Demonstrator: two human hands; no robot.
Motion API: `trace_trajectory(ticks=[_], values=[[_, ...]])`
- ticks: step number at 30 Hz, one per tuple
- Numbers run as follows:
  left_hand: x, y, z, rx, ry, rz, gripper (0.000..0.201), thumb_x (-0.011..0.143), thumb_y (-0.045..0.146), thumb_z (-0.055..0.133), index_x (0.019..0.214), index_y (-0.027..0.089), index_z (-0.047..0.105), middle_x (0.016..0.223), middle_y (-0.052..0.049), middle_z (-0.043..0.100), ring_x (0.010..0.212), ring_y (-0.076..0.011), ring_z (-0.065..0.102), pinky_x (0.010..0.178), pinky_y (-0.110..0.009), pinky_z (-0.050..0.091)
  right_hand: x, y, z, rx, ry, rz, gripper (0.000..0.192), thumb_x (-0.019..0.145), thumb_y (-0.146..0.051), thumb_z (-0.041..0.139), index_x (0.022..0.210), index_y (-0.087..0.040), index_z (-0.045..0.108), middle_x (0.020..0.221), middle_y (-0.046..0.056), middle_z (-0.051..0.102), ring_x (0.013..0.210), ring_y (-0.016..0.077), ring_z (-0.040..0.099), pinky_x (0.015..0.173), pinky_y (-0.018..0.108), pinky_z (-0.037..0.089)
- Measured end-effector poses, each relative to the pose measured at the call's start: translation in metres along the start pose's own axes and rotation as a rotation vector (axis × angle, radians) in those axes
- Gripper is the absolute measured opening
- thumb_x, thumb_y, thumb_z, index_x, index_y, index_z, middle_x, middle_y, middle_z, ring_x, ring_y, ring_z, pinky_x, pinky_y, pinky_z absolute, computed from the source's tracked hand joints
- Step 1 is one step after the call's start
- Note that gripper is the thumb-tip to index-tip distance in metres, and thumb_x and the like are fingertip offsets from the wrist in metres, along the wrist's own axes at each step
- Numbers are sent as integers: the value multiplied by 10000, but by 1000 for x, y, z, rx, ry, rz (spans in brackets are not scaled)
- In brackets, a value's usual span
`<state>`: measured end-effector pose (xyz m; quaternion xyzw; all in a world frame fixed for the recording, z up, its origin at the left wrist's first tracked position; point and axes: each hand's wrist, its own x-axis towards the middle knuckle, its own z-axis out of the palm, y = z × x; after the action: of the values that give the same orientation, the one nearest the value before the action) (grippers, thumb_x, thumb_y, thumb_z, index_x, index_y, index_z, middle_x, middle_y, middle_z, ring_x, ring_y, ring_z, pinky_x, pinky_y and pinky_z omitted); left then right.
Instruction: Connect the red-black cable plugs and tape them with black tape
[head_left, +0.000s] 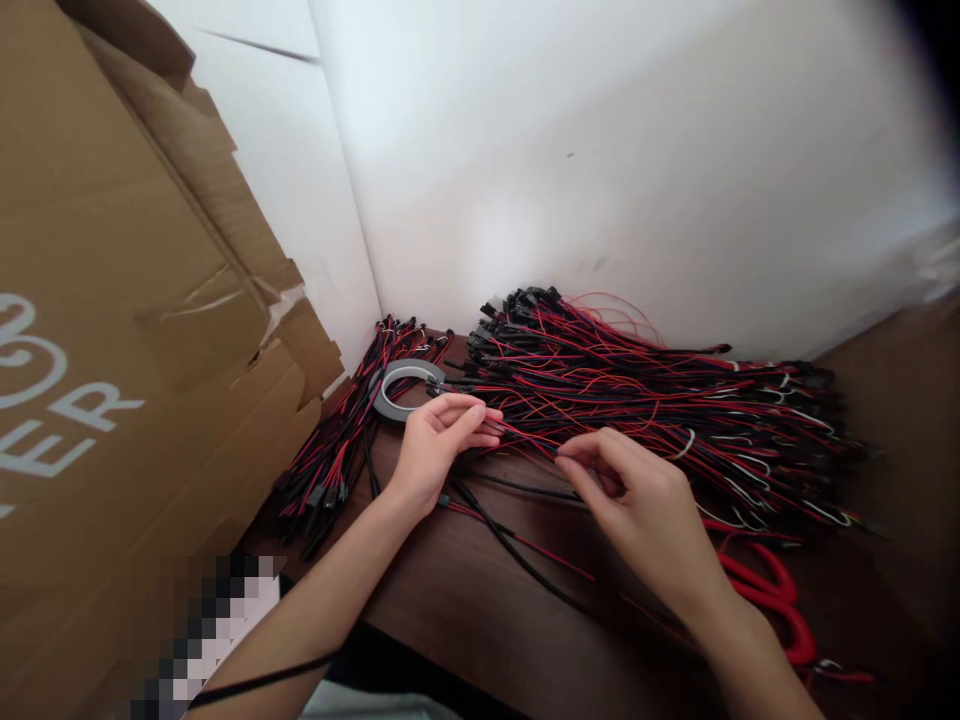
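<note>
Pinching one red-black wire (525, 440) between left hand (431, 450) and right hand (645, 500)

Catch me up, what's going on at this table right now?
A person's left hand and right hand pinch a thin red-and-black wire stretched between them, over a brown table. Behind lies a big wire pile, a smaller bundle and a tape roll. Red scissors rest by the right wrist.

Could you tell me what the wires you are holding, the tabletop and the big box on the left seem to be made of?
Wires: thin, apparently plastic-insulated strands, red and black, slightly glossy. Tabletop: looks like dark brown wood or wood veneer, faintly streaked grain. Box: matte brown cardboard, with creased flaps and torn edges.
</note>
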<state>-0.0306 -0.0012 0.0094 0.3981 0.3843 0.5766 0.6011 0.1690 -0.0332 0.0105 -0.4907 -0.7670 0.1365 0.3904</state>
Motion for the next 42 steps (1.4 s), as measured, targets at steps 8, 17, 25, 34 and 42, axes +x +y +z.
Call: trace_trajectory(ticks=[8, 17, 25, 34, 42], values=[[1, -1, 0, 4, 30, 22, 255, 727, 287, 798, 855, 103, 678, 815, -80, 759, 682, -128, 703, 667, -214, 587, 1, -4, -2, 121, 103, 7, 103, 894, -219, 624, 796, -212, 652, 914, 29, 615, 807, 151, 595, 659, 270, 469], [1, 1, 1, 19, 47, 12, 300, 692, 320, 821, 847, 101, 686, 813, -95, 755, 672, -144, 698, 675, -252, 584, -3, -11, -4, 111, 103, 15, 104, 913, -264, 591, 842, -220, 652, 806, 33, 673, 705, 164, 618, 645, 299, 485], [1, 2, 0, 24, 46, 30, 282, 702, 310, 813, 843, 105, 681, 776, -79, 748, 679, -150, 703, 665, -248, 587, -2, -7, -1, 349, -40, 363, 249, 883, -438, 586, 869, -199, 653, 527, -39, 537, 470, 117, 487, 464, 243, 368], [4, 1, -5, -94, 63, -23, 288, 649, 248, 853, 839, 97, 699, 789, -78, 751, 674, -130, 700, 682, -228, 591, 2, -6, -5, 455, -55, 415, 297, 822, -483, 635, 792, -190, 675, 562, -23, 531, 495, 116, 444, 466, 245, 340], [7, 5, -6, -204, 90, -105, 172, 678, 149, 819, 801, 91, 715, 770, -74, 745, 689, -130, 706, 678, -204, 600, 3, -1, -9, 270, -113, 324, 301, 855, -457, 597, 724, -196, 673, 564, -15, 528, 530, 134, 461, 495, 261, 342]])
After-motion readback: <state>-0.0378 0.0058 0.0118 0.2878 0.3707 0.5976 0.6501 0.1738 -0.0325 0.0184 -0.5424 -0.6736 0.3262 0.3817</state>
